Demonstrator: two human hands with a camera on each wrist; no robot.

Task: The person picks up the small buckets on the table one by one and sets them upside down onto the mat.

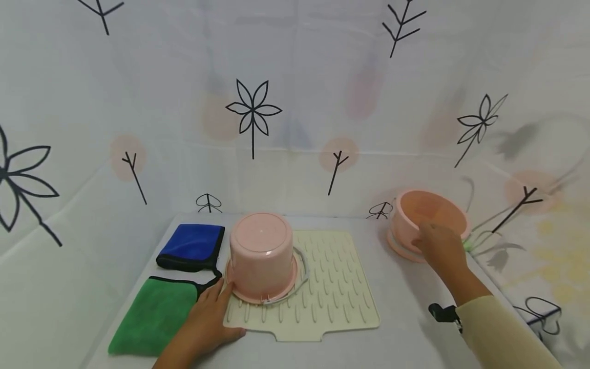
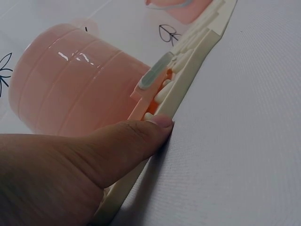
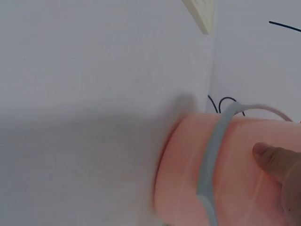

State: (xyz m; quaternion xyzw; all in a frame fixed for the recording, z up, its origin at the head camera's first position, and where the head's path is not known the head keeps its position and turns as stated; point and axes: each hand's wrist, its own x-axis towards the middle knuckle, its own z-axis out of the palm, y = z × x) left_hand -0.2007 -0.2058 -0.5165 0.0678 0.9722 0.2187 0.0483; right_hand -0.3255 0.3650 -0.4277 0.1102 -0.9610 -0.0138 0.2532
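One pink plastic bucket (image 1: 260, 246) stands upside down on a cream ribbed draining mat (image 1: 334, 287), its pale handle (image 1: 302, 269) lying around the rim. My left hand (image 1: 207, 318) rests at the mat's left front corner, fingers extended beside the bucket's rim. In the left wrist view the thumb (image 2: 136, 136) lies on the mat's edge. At the right, my right hand (image 1: 440, 246) grips the wall of a second pink bucket (image 1: 403, 225), which has its mouth up. The thumb (image 3: 273, 157) presses its outside; the other fingers are hidden inside.
A folded blue cloth (image 1: 193, 243) with black trim and a green cloth (image 1: 154, 312) lie left of the mat. White patterned sheeting (image 1: 295, 179) rises behind and at both sides of the table (image 1: 396, 318).
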